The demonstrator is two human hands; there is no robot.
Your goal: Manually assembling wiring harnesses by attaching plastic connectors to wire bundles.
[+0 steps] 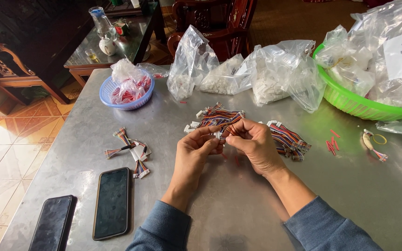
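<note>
Left hand [196,148]: fingers curled and pressed together at the tips, a small wire harness [223,131] pinched at its near-left end, just above the bench [238,204]
Right hand [253,142]: thumb and fingers closed on the same wire harness from the other side; both hands are met over it, apparently so the short piece is steadied from two ends
Wire harness: held between the two sets of fingertips, raised off the bench; its long axis seems to run from the left hand up and away toward the pile, though much is hidden by fingers
Pile of harnesses [219,116]: spread just beyond the fingertips, within easy reach
Second pile [290,139]: lying just right of the right hand, partly behind it
Finished-looking bundles [133,151]: set well left of the left hand
Phones [111,203]: laid flat, left of the left forearm, apart from the work
Bags of white parts [266,74]: stood far beyond both hands
</note>
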